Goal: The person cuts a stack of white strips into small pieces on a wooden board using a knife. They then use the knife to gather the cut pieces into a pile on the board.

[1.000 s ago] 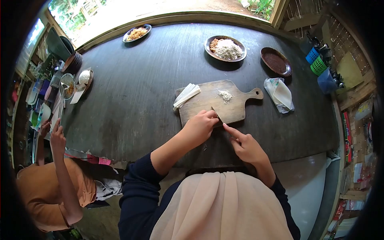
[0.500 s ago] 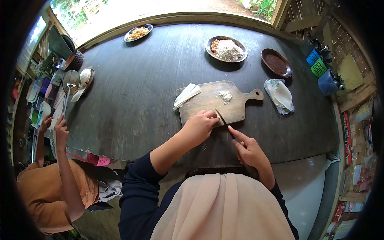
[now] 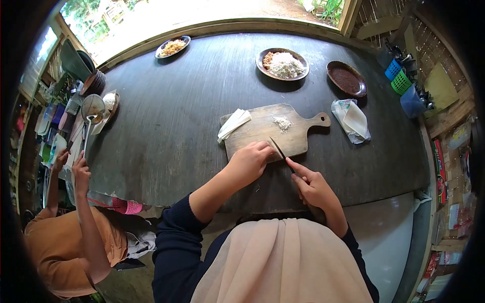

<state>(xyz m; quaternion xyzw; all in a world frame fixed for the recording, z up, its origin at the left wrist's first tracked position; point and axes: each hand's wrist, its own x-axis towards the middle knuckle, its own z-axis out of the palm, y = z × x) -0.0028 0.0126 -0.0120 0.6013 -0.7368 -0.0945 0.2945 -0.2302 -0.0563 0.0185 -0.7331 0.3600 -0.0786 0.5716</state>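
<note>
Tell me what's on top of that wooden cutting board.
Fine pale shreds and white strips, which jut past the left edge of the board. The knife crosses its near side; whatever the left hand covers there is hidden.

Navy ribbed-cuff sleeves [image 3: 183,214], draped beige cloth [image 3: 283,262] over the chest.

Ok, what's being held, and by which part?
The right hand holds the knife by its handle. What the left hand holds, if anything, is hidden.
</note>
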